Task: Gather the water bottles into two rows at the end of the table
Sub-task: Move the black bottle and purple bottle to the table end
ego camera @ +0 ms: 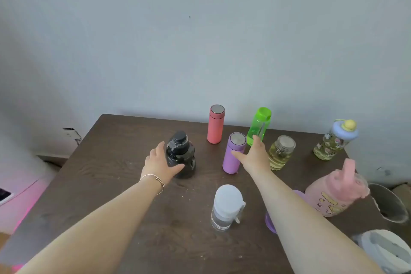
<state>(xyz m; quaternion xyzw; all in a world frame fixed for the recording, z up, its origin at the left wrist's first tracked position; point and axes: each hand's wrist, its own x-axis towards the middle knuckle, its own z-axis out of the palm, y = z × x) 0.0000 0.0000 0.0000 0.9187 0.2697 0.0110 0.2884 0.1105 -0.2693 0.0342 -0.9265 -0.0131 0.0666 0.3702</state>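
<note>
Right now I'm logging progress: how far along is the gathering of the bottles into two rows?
Early. The coral bottle and green bottle stand near the far edge, but no rows exist. In hand: left hand is on the black bottle, right hand reaches the purple bottle. The clear white-capped bottle and pink jug remain scattered.

A plain domestic room: a dark wooden table (111,184) stood against a bare pale wall (200,40), with a bin (387,204) beside it.
</note>
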